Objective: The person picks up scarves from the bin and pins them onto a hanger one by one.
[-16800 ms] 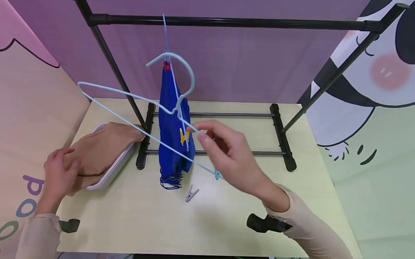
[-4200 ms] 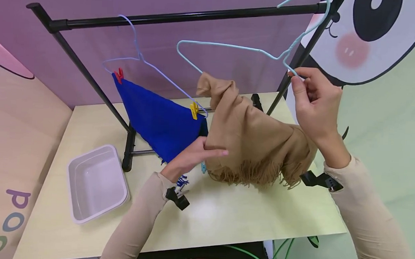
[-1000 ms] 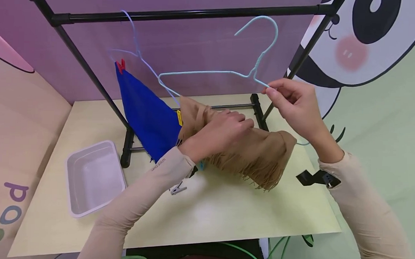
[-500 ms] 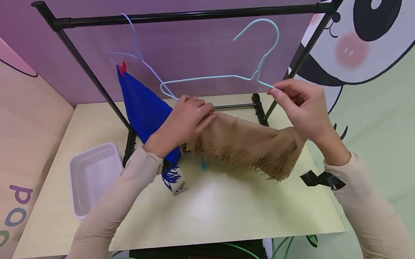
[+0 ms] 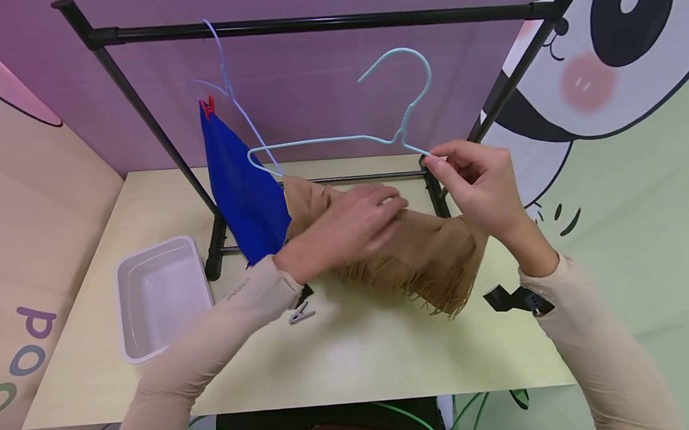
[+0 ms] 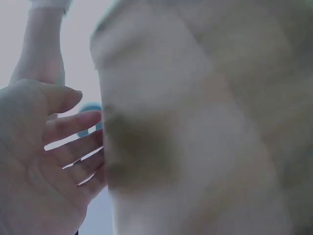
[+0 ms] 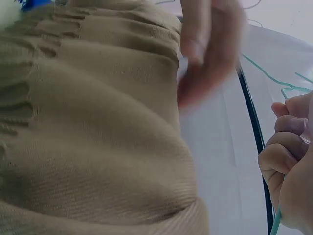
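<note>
My right hand (image 5: 476,188) pinches one shoulder of a light blue clothes hanger (image 5: 330,139); its hook points up, below the rack's bar. A tan fringed scarf (image 5: 435,237) hangs over the hanger's lower bar, the fringe toward me. My left hand (image 5: 350,228) lies across the scarf's near side. In the left wrist view its fingers (image 6: 80,147) are extended beside the cloth, with the thumb apart; in the right wrist view that hand is blurred. Behind, a blue scarf (image 5: 237,192) hangs from a purple hanger (image 5: 228,87) by a red clothespin (image 5: 208,107); the scarf's lower end is hidden.
A black rack (image 5: 328,28) stands on the pale table (image 5: 385,355). A lilac basin (image 5: 162,297) sits at the left. One grey clothespin (image 5: 302,314) lies on the table below my left wrist.
The tan scarf has gone from the basin onto the light blue hanger. Over the last second my left hand moved left along it, then back right; the hanger dropped slightly and shifted left.
</note>
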Action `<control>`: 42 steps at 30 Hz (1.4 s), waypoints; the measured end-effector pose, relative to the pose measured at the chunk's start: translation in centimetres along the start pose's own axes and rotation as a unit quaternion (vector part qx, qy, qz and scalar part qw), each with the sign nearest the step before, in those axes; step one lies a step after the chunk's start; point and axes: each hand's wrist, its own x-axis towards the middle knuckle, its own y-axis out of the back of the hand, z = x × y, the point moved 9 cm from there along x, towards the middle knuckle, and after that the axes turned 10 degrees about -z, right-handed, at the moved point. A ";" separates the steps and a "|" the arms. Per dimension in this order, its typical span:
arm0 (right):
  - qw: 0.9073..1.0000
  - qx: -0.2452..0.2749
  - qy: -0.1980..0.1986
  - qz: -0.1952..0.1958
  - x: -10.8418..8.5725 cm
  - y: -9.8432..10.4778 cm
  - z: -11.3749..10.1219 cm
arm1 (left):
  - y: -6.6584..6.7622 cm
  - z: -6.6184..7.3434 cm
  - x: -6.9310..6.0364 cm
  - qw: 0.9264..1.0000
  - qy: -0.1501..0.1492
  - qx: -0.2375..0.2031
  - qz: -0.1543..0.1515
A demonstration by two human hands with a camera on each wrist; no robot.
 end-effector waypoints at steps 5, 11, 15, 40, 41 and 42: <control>0.999 0.036 0.004 -0.011 0.3 -1.7 0.1 | -2.3 3.1 3.8 0.996 -0.045 -0.073 -0.019; 0.998 0.068 -0.009 -0.007 0.5 -2.8 0.5 | -3.7 3.1 4.7 0.986 -0.034 -0.159 -0.030; 0.997 0.080 -0.011 -0.004 0.5 -2.9 0.8 | -4.1 3.5 4.7 0.977 -0.049 -0.202 -0.048; 0.990 0.118 -0.045 -0.064 1.6 -3.7 1.2 | -3.3 1.7 -1.1 0.994 0.022 0.093 0.049; 0.991 0.114 -0.043 -0.063 1.5 -3.3 0.9 | -2.3 0.4 -2.1 0.994 0.035 0.091 0.056; 0.992 0.107 -0.042 -0.061 1.5 -2.8 0.8 | -1.4 -0.9 -3.2 0.993 0.053 0.088 0.066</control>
